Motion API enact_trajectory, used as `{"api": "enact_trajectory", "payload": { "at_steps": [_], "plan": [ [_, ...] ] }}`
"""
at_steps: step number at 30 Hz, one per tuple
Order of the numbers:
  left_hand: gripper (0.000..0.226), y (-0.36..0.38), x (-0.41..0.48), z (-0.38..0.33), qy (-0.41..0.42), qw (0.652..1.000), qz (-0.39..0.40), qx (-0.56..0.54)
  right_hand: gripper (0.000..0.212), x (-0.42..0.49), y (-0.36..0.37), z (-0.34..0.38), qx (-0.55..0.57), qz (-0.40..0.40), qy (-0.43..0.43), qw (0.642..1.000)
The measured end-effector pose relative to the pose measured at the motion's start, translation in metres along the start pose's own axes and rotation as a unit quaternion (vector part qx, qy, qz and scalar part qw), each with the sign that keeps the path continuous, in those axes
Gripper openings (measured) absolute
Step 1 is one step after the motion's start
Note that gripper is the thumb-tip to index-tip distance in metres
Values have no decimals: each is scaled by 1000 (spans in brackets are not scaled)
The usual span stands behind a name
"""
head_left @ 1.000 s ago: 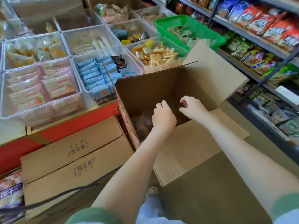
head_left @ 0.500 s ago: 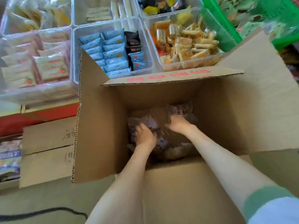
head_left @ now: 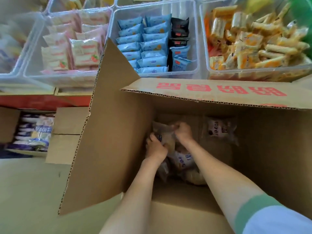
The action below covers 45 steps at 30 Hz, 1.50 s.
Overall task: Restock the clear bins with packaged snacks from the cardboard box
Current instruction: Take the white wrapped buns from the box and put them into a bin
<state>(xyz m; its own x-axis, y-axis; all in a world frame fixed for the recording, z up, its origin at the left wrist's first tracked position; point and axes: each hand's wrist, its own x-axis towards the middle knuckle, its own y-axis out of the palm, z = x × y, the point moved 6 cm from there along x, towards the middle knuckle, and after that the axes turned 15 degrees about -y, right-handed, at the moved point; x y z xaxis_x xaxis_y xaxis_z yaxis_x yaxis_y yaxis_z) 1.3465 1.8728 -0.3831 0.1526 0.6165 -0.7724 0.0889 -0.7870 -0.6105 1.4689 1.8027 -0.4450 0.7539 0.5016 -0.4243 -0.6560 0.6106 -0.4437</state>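
Observation:
An open cardboard box [head_left: 114, 135] with red print on its far flap fills the middle of the view. Both my hands reach deep inside it. My left hand [head_left: 155, 147] and my right hand [head_left: 183, 132] grip the same clear snack packet [head_left: 164, 134] at the box's left side. More packets [head_left: 184, 162] lie under my wrists, and another packet [head_left: 217, 130] leans against the far wall. Clear bins stand beyond the box: one with blue and black packets [head_left: 152, 46], one with pink-white packets [head_left: 72, 49], one with yellow wrapped sticks [head_left: 253, 43].
Closed cardboard boxes [head_left: 65, 134] sit on the floor at the left beside an open carton of blue-white bags [head_left: 33, 132]. A red shelf edge [head_left: 43, 102] runs under the bins. The box's left flap [head_left: 108, 78] stands upright. Bare floor [head_left: 27, 191] lies at lower left.
The view has come closer over the box. My hands went from hovering at the rim down to the bottom, and both now grip one packet at the left.

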Motion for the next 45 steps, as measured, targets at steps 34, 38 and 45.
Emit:
{"api": "enact_trajectory", "payload": {
  "at_steps": [34, 38, 45],
  "plan": [
    [55, -237, -229, 88, 418, 838, 193, -292, 42, -322, -39, 297, 385, -2, -358, 850],
    [62, -290, -199, 107, 413, 834, 179, -318, 57, -295, 4, 338, 375, 16, -345, 860],
    [66, -387, -101, 138, 384, 842, 130, -355, 39, -209, 111, 406, 376, 66, -307, 872]
  ]
}}
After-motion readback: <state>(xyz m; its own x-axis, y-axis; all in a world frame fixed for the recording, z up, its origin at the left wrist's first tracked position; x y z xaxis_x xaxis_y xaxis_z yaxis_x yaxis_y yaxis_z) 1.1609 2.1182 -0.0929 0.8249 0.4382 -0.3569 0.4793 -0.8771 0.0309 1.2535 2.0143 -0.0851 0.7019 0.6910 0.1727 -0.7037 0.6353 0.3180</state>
